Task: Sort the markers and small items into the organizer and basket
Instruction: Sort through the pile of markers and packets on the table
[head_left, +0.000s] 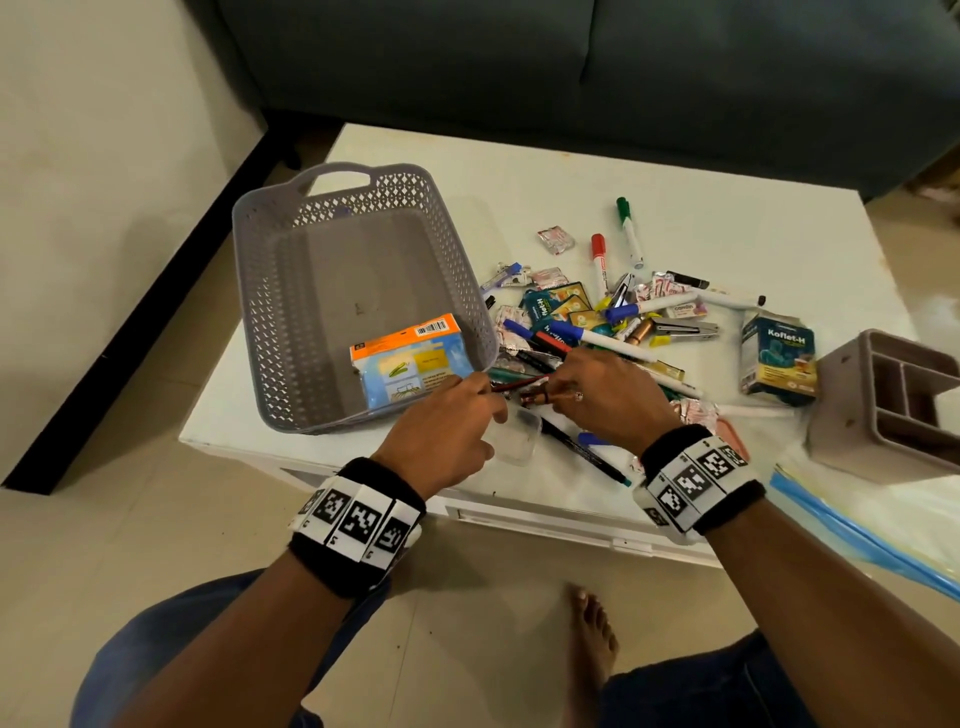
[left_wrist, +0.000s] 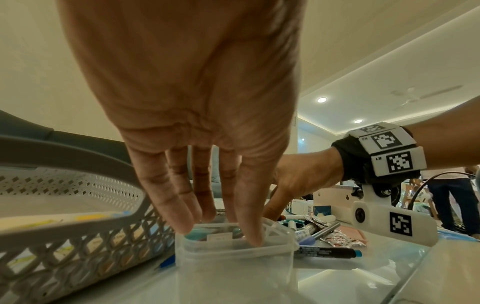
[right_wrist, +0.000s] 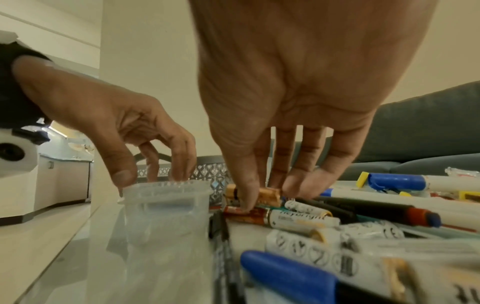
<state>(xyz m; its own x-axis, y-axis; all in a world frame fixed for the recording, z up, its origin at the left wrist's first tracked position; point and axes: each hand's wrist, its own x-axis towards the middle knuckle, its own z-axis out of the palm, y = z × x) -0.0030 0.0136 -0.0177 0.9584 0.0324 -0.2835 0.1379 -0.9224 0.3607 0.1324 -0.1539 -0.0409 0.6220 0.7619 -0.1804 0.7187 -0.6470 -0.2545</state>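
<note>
Two hands meet near the tabletop's (head_left: 519, 171) front edge in the head view — left hand (head_left: 441, 436) at the rim of a clear container (head_left: 519, 436), right hand (head_left: 608, 395) on the marker pile (head_left: 613, 317). At 10 o'clock sits the grey basket (head_left: 270, 291); at 3 o'clock, the organizer (head_left: 841, 415).

Left wrist view: fingertips (left_wrist: 250, 234) curl onto the container's rim, grip clasping it.

Right wrist view: thumb and fingers (right_wrist: 293, 185) pinch a copper battery (right_wrist: 270, 194) — grip closed around it.
</note>
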